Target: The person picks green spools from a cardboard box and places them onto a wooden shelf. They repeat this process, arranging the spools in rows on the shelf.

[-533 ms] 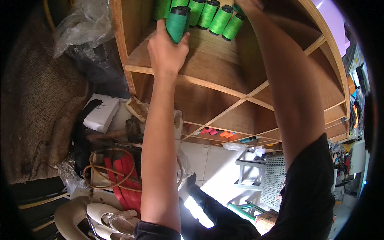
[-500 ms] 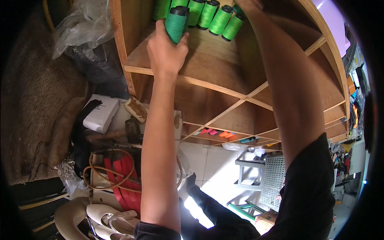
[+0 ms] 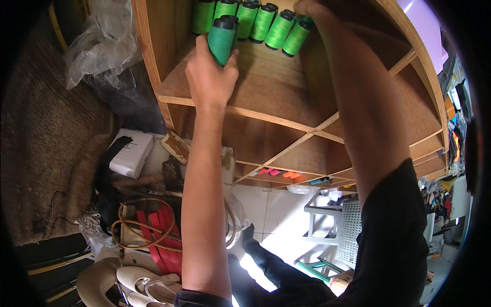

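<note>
My left hand (image 3: 212,77) is wrapped round a dark green thread spool (image 3: 222,43) with a black top, held tilted at the front of a wooden cubby. A second dark spool shows partly behind it, close against it. Bright green thread spools (image 3: 263,24) stand in a row farther back on the cubby shelf. My right hand (image 3: 313,9) reaches to the far right end of that row, fingers curled, just above the last green spool (image 3: 296,38). Its fingertips are cut off by the upper edge, and whatever they grip is hidden.
Wooden dividers (image 3: 314,128) separate the cubbies, and lower ones hold pink and orange spools (image 3: 291,174). Left of my arm lie a white box (image 3: 131,153), red strips (image 3: 162,238) and beige shoes (image 3: 135,281). A grey stool (image 3: 323,225) stands on the tiled floor.
The view has tilted slightly upward, so the shelf and spools sit lower in the picture. My left hand keeps its spool; my right hand has shifted slightly left at the row's end.
</note>
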{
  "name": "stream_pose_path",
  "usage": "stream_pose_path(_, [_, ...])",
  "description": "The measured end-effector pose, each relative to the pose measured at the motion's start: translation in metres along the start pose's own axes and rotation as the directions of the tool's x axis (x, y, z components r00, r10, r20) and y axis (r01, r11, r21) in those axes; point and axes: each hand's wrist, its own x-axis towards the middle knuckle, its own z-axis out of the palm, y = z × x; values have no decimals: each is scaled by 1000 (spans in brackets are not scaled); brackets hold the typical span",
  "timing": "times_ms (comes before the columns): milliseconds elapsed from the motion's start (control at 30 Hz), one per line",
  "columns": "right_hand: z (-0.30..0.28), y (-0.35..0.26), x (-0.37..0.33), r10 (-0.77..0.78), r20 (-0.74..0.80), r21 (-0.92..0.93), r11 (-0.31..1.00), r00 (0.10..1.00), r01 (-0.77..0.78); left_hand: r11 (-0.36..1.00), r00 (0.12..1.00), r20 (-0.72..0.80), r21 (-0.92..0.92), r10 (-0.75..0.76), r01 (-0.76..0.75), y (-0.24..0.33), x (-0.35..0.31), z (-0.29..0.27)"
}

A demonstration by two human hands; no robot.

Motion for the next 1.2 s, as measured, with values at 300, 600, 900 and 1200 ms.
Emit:
stream_pose_path(300, [5, -4, -14, -17, 14, 27, 999, 1000, 16, 999, 1000, 5, -43, 6, -6, -5, 0, 0])
stream_pose_path(600, [4, -8, -15, -9, 0, 56, 998, 1000, 9, 996, 998, 51, -83, -22, 26, -1, -2, 1])
stream_pose_path(900, [2, -6, -24, 71, -61, 135, 989, 996, -63, 998, 1000, 25, -56, 3, -1, -4, -2, 1])
stream_pose_path(1200, [-34, -11, -45, 195, -216, 456, 886, 957, -78, 987, 995, 77, -145, -62, 73, -5, 2, -3])
